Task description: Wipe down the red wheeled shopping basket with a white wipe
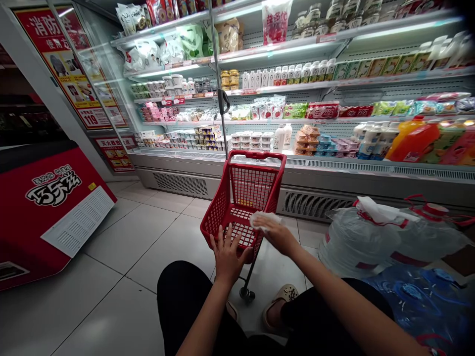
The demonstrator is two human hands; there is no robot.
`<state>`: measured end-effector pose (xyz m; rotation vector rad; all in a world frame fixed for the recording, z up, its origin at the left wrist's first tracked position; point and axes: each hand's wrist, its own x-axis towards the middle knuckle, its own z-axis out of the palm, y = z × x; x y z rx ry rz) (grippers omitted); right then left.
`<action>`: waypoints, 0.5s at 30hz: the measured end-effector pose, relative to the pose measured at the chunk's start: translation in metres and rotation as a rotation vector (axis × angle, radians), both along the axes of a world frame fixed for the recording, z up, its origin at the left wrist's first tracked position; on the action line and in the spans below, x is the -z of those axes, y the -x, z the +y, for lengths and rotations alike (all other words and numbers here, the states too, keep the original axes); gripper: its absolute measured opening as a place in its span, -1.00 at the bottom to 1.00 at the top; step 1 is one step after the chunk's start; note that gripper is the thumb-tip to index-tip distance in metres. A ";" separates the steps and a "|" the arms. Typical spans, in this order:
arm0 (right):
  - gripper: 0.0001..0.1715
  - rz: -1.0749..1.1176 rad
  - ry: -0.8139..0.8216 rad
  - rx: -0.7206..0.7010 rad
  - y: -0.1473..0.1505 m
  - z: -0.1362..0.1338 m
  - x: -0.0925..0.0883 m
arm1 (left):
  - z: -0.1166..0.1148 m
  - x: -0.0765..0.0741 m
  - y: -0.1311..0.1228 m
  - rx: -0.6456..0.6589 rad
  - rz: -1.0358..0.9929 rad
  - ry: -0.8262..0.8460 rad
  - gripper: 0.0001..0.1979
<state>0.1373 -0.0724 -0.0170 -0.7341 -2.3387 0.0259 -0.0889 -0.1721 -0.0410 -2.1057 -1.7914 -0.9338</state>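
Note:
A small red plastic shopping cart [216, 216] with lattice sides stands between my knees. At its near rim is my left hand [227, 258], fingers spread, and nothing shows in its grasp. My right hand [277, 235] presses a crumpled white cloth [273, 216] at the cart's right side rim. The palm and part of the cloth are hidden under the fingers. Through the lattice the cart's basket shows no goods inside.
A lit refrigerated shelf [252, 163] of dairy and drinks runs behind the cart. Bagged water jugs [356, 242] and blue bottles [415, 296] crowd the right. A red freezer [48, 222] stands left on the tiled floor [111, 306].

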 end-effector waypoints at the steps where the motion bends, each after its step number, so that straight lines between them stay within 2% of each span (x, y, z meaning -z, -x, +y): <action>1: -0.53 0.011 0.011 0.061 -0.003 0.013 -0.002 | 0.001 -0.001 -0.001 0.000 0.009 0.007 -0.52; 3: -0.53 0.024 0.022 0.144 -0.008 0.033 -0.006 | 0.002 -0.002 -0.001 0.005 0.019 0.015 -0.53; 6: -0.51 0.024 0.021 0.162 -0.009 0.044 -0.007 | 0.006 -0.002 0.004 0.023 0.032 0.021 -0.51; 11: -0.51 0.055 -0.005 0.169 0.002 0.032 -0.001 | 0.010 -0.001 0.030 0.091 0.056 0.032 -0.43; 15: -0.51 0.074 -0.021 0.140 0.011 0.016 0.006 | 0.011 -0.003 0.049 0.066 0.067 0.019 -0.37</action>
